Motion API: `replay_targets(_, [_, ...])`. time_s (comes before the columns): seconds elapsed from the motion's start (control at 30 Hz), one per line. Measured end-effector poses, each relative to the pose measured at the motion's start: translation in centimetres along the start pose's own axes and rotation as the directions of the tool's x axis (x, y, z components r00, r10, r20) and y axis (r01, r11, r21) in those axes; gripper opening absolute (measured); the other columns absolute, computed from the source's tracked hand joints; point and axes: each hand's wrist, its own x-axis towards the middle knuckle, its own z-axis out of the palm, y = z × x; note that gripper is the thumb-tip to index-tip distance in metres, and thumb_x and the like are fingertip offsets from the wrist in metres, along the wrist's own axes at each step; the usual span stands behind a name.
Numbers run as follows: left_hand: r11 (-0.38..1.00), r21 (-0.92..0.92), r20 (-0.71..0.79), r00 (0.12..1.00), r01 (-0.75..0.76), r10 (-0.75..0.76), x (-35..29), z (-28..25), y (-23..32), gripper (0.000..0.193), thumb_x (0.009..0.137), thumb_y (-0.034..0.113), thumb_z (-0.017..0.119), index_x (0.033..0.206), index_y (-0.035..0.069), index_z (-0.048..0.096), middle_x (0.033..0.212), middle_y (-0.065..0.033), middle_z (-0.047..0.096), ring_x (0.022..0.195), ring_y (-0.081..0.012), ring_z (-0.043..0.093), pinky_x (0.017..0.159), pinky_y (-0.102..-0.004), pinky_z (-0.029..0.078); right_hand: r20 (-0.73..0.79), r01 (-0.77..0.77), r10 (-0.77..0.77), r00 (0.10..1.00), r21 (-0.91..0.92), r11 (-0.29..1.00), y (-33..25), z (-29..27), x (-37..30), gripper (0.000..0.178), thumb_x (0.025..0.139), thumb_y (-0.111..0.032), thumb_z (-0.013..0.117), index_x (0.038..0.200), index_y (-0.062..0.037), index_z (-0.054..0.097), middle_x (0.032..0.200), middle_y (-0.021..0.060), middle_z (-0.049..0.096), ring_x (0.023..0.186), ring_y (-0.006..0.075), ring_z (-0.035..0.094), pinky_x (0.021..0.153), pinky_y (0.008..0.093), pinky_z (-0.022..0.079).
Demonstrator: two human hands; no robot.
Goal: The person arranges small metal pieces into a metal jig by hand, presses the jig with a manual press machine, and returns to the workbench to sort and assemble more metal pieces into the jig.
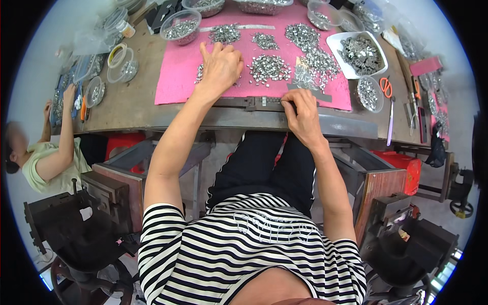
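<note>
My left hand reaches over the pink mat, fingers bent and apart among piles of small shiny metal pieces. Part of one pile shows beside its wrist. At the table's front edge, my right hand is closed, thumb and forefinger drawn together at the right part of a long dark metal fixture. Several small shiny pieces sit in a row in that fixture. Whatever lies between the right fingertips is too small to make out. Just beyond the right hand lie thin silvery strips.
A white tray of dark metal pieces and a clear tub stand at right. Beyond them lie orange-handled scissors and a purple-handled tool. More tubs line the back. Another person works at far left.
</note>
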Motion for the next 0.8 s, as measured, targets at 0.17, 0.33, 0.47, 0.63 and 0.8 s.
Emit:
replay_targets(0.17, [0.999, 0.029, -0.057, 0.998, -0.021, 0.023, -0.4, 0.5, 0.3, 0.011, 0.082, 0.019, 0.070, 0.082, 0.008, 0.073, 0.092, -0.0062, 0.068, 0.100, -0.0273, 0.058, 0.101, -0.0669, 0.029, -0.039, 0.057, -0.060, 0.997, -0.074, 0.996, 0.1, 0.4, -0.4, 0.014, 0.083, 0.002, 0.070, 0.094, -0.0036, 0.062, 0.095, 0.0080, 0.064, 0.089, 0.0284, 0.059, 0.080, 0.0391, 0.042])
replay_targets(0.33, [1.000, -0.009, -0.004, 1.000, -0.009, 0.009, 0.0, 0.5, -0.1, 0.010, 0.081, 0.019, 0.070, 0.081, 0.009, 0.073, 0.091, -0.0063, 0.067, 0.100, -0.0266, 0.058, 0.101, -0.0666, 0.028, -0.040, 0.072, -0.075, 0.996, -0.075, 0.995, 0.1, 0.1, -0.5, 0.014, 0.083, 0.002, 0.070, 0.095, -0.0027, 0.064, 0.097, 0.0091, 0.066, 0.089, 0.0285, 0.060, 0.081, 0.0383, 0.044])
replay_targets(0.47, [0.988, -0.155, -0.038, 0.999, 0.017, -0.023, -0.5, -0.5, 1.1, 0.009, 0.081, 0.018, 0.070, 0.082, 0.010, 0.071, 0.091, -0.0046, 0.067, 0.100, -0.0254, 0.059, 0.102, -0.0665, 0.028, -0.146, 0.030, -0.031, 0.989, -0.010, 1.000, 0.6, -0.4, -1.0, 0.014, 0.084, 0.002, 0.068, 0.097, -0.0036, 0.067, 0.097, 0.0087, 0.067, 0.092, 0.0279, 0.062, 0.083, 0.0382, 0.046])
replay_targets(0.63, [0.906, -0.416, -0.065, 0.996, -0.083, 0.062, -2.9, -1.5, 7.7, 0.010, 0.081, 0.019, 0.071, 0.087, 0.011, 0.067, 0.089, -0.0008, 0.065, 0.097, -0.0210, 0.061, 0.110, -0.0615, 0.025, -0.259, -0.144, 0.151, 0.954, 0.044, 0.989, 1.0, -0.8, -1.7, 0.012, 0.086, 0.002, 0.068, 0.096, -0.0039, 0.068, 0.092, 0.0081, 0.068, 0.088, 0.0274, 0.063, 0.082, 0.0370, 0.046])
replay_targets(0.8, [0.884, -0.446, -0.137, 0.987, -0.141, 0.088, -4.1, 0.0, 10.3, 0.011, 0.077, 0.014, 0.074, 0.082, 0.010, 0.065, 0.084, -0.0016, 0.061, 0.094, -0.0218, 0.060, 0.106, -0.0617, 0.029, -0.263, -0.139, 0.149, 0.953, 0.057, 0.989, 1.0, -0.7, -1.7, 0.012, 0.086, 0.002, 0.068, 0.097, -0.0043, 0.068, 0.090, 0.0080, 0.068, 0.087, 0.0273, 0.063, 0.082, 0.0368, 0.046])
